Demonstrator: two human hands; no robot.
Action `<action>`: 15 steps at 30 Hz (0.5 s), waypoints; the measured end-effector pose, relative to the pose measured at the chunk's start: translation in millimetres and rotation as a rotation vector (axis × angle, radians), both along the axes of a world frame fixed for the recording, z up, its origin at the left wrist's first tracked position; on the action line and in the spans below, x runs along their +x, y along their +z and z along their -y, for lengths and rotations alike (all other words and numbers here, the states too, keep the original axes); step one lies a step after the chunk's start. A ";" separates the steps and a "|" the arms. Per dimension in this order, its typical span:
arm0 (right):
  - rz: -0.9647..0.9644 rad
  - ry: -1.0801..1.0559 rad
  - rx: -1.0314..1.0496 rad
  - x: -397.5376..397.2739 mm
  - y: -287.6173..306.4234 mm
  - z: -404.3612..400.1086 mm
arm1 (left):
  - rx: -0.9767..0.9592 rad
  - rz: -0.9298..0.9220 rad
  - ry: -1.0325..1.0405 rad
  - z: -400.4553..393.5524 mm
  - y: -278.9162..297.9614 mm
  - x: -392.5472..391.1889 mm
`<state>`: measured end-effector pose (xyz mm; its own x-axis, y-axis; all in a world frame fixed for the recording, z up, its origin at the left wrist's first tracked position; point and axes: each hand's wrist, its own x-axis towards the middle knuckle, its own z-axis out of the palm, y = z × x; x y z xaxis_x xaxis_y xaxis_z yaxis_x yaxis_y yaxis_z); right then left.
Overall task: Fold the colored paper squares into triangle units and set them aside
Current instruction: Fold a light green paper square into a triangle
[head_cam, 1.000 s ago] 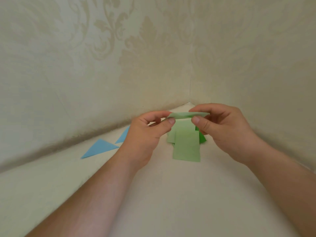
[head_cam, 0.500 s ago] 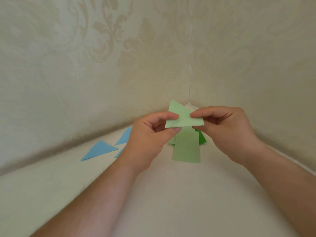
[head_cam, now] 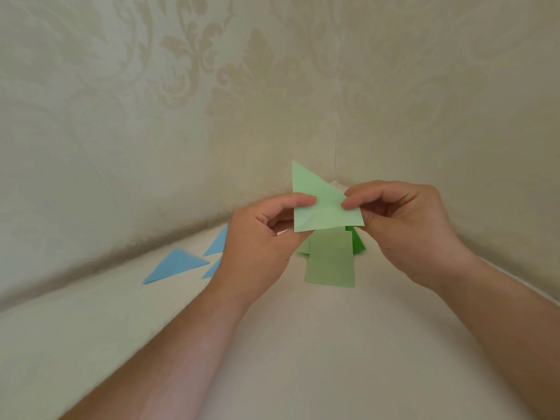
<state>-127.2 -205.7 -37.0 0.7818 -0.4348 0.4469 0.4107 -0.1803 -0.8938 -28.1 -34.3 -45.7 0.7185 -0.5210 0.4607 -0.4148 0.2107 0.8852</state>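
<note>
We found no text, label, brand, number or sign to read anywhere; the papers were plain and the wallpaper carried only an ornamental pattern.

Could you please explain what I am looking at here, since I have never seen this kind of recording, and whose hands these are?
There is no machine here. The picture comes from a wide-angle camera worn on a person's head, looking forward and down, so the two bare arms reaching in from the bottom are the wearer's own. The left hand and the right hand together pinch a light green folded paper, already triangle-shaped, held up above the surface. Below it, on the pale surface, lies a small pile of green paper squares, with a darker green piece peeking out beside it. To the left lie blue triangles, apparently finished and set aside. Behind everything, two patterned walls meet in a corner.
</note>
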 end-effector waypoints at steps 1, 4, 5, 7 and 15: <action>0.000 -0.003 0.003 0.0 0.4 -0.8 | -0.009 -0.004 0.011 0.3 0.4 -0.4; -0.011 -0.028 0.000 0.8 1.1 -1.5 | -0.044 -0.062 0.009 1.9 2.5 -3.9; -0.021 -0.037 -0.005 0.9 1.4 -1.2 | -0.057 -0.088 0.002 2.5 2.8 -4.9; -0.033 -0.046 -0.014 0.7 1.7 -0.4 | -0.074 -0.122 -0.006 3.2 2.7 -4.9; -0.061 -0.041 0.026 -3.7 6.4 -2.7 | -0.037 -0.159 0.013 2.6 5.3 -6.3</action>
<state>-130.9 -203.0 -30.6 0.7885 -0.4780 0.3870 0.3481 -0.1719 -0.9216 -34.4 -36.9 -40.4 0.7903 -0.4961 0.3596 -0.2731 0.2402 0.9315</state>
